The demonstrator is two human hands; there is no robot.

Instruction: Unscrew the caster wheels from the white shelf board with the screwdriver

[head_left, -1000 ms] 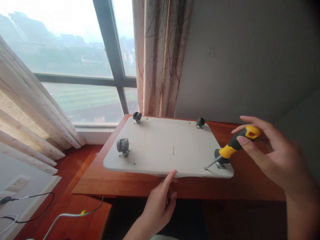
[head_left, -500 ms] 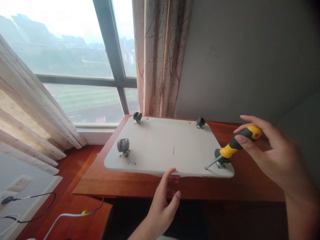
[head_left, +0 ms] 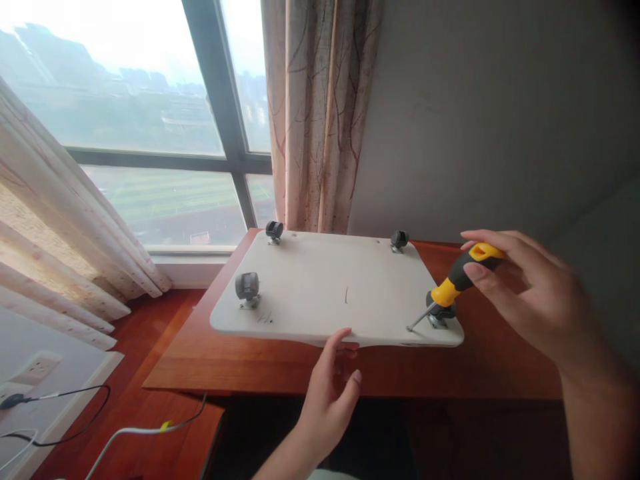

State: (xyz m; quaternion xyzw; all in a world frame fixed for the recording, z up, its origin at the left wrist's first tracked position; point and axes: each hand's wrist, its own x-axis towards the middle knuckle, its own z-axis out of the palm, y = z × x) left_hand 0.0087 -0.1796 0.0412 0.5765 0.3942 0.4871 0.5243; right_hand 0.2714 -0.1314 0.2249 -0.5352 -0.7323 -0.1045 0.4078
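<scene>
Yellow and black, the screwdriver hides (only partly) one caster.

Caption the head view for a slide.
Right hand holds tilted screwdriver on white board bearing four casters; left hand at near edge.

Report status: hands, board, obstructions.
Right hand holding yellow-and-black screwdriver, tip down at white board. Left hand at board's near edge. Near right caster close beside screwdriver, might crowd it.
</scene>
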